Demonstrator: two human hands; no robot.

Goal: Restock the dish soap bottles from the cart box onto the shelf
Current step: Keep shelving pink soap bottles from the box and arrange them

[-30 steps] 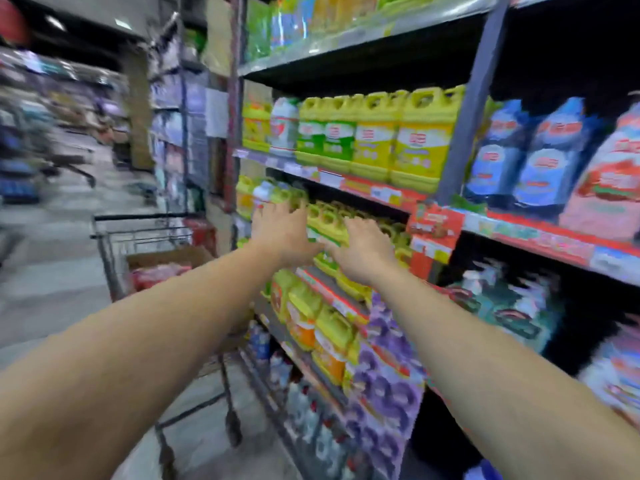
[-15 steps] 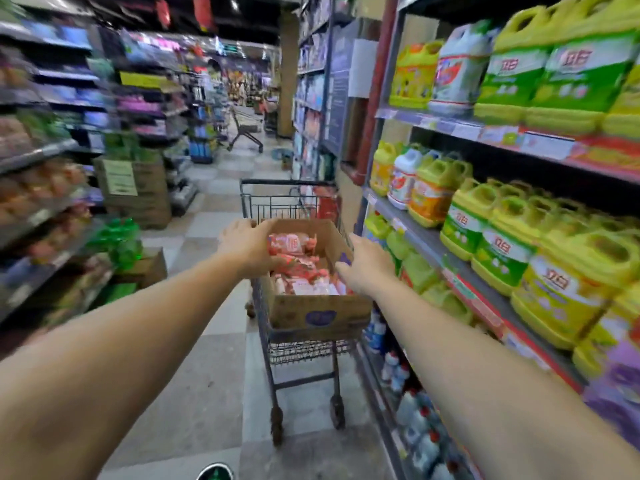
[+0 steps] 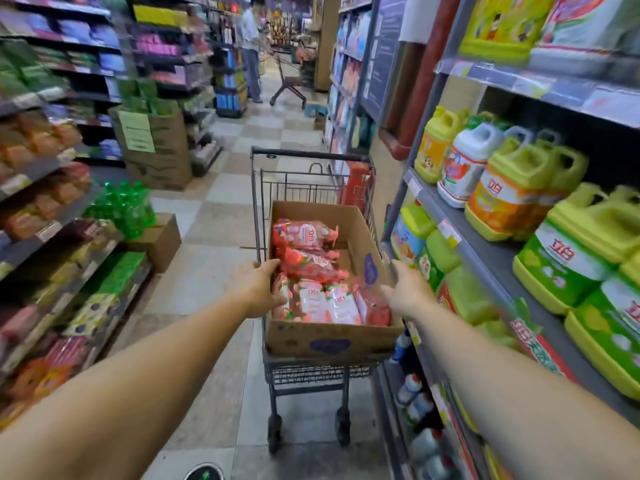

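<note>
A brown cardboard box (image 3: 329, 339) sits in a dark wire shopping cart (image 3: 304, 372) in the aisle. Several red and white dish soap packs (image 3: 311, 268) lie inside it. My left hand (image 3: 254, 287) hovers at the box's left edge, fingers apart, holding nothing. My right hand (image 3: 408, 289) reaches toward the box's right wall, also open and holding nothing. To the right runs the grey shelf (image 3: 485, 251) with yellow and green jugs (image 3: 568, 258) of dish soap.
The cart stands close against the right-hand shelving. On the left are more shelves, a cardboard box (image 3: 159, 242) with green bottles (image 3: 124, 206) and a tall carton display (image 3: 152, 147). Far down the aisle a person (image 3: 251, 53) stands with another cart (image 3: 287, 81).
My view swung from the shelf of yellow jugs to the cart. Both hands left the shelf and moved down to the box's sides, nearer than half a second ago.
</note>
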